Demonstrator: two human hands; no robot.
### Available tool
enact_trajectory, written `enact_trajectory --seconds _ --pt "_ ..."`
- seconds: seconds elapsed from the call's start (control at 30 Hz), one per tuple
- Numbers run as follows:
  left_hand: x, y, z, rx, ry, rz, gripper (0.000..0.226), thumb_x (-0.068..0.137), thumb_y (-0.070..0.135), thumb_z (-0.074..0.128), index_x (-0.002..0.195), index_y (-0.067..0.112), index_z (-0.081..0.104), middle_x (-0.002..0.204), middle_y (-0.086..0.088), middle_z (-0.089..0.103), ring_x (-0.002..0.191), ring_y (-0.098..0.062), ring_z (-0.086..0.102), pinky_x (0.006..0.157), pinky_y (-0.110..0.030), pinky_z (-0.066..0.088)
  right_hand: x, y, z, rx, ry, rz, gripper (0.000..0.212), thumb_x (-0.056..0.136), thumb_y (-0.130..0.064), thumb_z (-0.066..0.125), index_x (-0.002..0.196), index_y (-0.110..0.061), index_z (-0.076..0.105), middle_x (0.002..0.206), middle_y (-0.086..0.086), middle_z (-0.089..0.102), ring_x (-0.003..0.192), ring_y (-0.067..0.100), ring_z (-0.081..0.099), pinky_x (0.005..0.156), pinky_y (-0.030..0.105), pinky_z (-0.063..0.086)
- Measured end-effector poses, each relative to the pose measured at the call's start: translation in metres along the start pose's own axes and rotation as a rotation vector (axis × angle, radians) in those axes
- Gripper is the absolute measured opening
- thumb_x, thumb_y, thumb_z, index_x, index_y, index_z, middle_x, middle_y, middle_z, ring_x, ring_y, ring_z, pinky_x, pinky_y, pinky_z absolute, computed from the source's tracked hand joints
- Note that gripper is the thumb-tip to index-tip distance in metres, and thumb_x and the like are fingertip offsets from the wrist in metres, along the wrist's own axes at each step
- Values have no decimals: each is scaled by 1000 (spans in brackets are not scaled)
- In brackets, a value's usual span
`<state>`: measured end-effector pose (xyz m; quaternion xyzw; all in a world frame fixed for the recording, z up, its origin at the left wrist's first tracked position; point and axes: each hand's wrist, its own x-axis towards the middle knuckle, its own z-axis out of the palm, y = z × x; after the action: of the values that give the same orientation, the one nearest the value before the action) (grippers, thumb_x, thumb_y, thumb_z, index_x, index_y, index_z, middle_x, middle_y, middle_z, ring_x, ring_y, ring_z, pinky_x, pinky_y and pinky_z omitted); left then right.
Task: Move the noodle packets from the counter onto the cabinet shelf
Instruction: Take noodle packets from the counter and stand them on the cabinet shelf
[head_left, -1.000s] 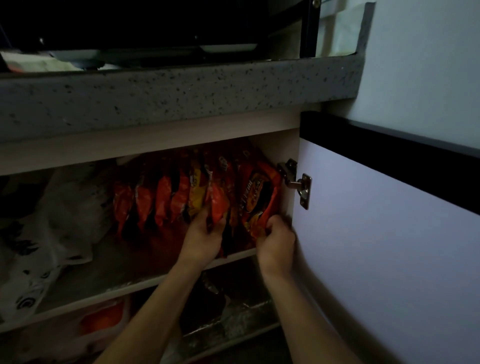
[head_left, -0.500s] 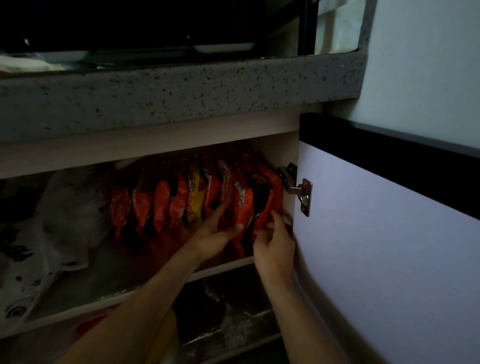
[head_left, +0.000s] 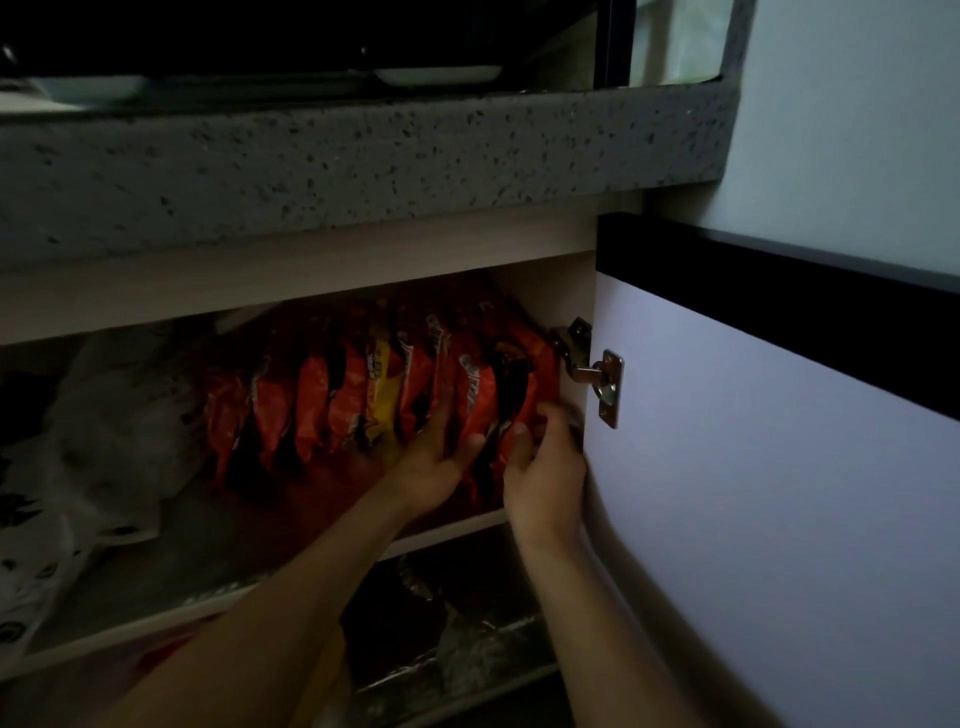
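Note:
Several orange-red noodle packets (head_left: 311, 400) stand on edge in a row on the cabinet shelf (head_left: 208, 592), with one yellow packet (head_left: 382, 395) among them. My left hand (head_left: 436, 462) lies flat against the packets near the right end, fingers spread, thumb on a packet's lower edge. My right hand (head_left: 545, 467) curls round the rightmost packet (head_left: 524, 379) beside the cabinet's side wall. The counter (head_left: 363, 166) runs above; no packets show on it from this low angle.
The white cabinet door (head_left: 779, 493) stands open on the right, its metal hinge (head_left: 597, 374) just above my right hand. White printed plastic bags (head_left: 78, 467) fill the shelf's left. Dark bags and foil lie on the lower shelf (head_left: 467, 649). Plates sit on the counter (head_left: 436, 75).
My left hand let go of a middle packet, opened and slid right against the row. My right hand rose along the rightmost packet, which now stands more upright.

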<state>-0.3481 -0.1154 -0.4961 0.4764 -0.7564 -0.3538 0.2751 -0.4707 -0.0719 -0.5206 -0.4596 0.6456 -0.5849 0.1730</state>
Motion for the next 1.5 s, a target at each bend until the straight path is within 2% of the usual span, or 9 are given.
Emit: enact_trajectory --seconds 0.2,0.33,0.43,0.53,0.7,0.93,1.2,1.37,1.5 --pt "6 2 2 -10 11 41 77 99 36 48 155 30 -6 152 13 21 129 5 15 105 -12 19 -15 -5 2 -40 99 -168 33 100 -16 50 133 -16 52 134 1 50 118 8 51 83 2 38" --pt "5 -11 2 -24 23 66 88 94 25 60 155 31 -3 154 14 23 140 0 23 110 -13 26 -14 -1 1 -84 -67 -165 64 95 -2 48 153 -25 31 152 4 36 138 17 38 111 23 33" --pt "8 -14 4 48 29 34 92 94 29 61 154 32 -9 161 4 17 146 -11 20 117 -27 21 -9 1 -2 -75 -104 -141 68 94 -1 47 153 -28 29 152 3 35 138 18 38 112 27 33" --pt "9 -10 8 187 81 16 93 94 32 60 154 29 -11 161 -1 14 147 -17 16 109 -21 12 -7 2 -3 -51 -114 -110 62 94 -5 50 150 -28 36 147 3 43 135 19 42 113 36 38" --pt "0 -7 5 81 90 23 99 87 29 71 155 29 -1 156 1 29 143 -16 29 116 -27 22 -7 2 -12 -46 -110 -4 46 90 0 52 132 -18 59 122 3 64 113 18 60 100 33 49" --pt "-69 18 -41 26 250 7 26 87 20 70 113 23 65 103 4 70 90 -6 67 79 -22 54 -36 -35 -53 -72 -304 -39 21 91 -7 61 107 -20 67 98 -10 68 91 0 62 76 11 48" --pt "-208 79 -126 189 337 123 9 85 24 72 93 29 72 84 13 71 77 2 65 67 -14 50 -108 -128 -88 -209 -443 -317 19 91 -16 65 110 -18 67 98 -13 63 83 -9 55 68 0 44" --pt "-281 109 -210 255 486 124 8 84 21 72 90 27 74 78 7 74 72 -8 69 71 -30 56 -137 -230 -87 -197 -504 -532 15 90 -16 66 105 -17 69 92 -9 65 82 -1 59 72 11 48" --pt "-316 123 -279 243 642 105 9 87 17 69 86 26 72 68 6 73 63 -2 67 68 -21 53 -146 -304 -70 -197 -519 -662 11 90 -17 64 100 -15 69 90 -4 68 84 7 63 76 21 52"
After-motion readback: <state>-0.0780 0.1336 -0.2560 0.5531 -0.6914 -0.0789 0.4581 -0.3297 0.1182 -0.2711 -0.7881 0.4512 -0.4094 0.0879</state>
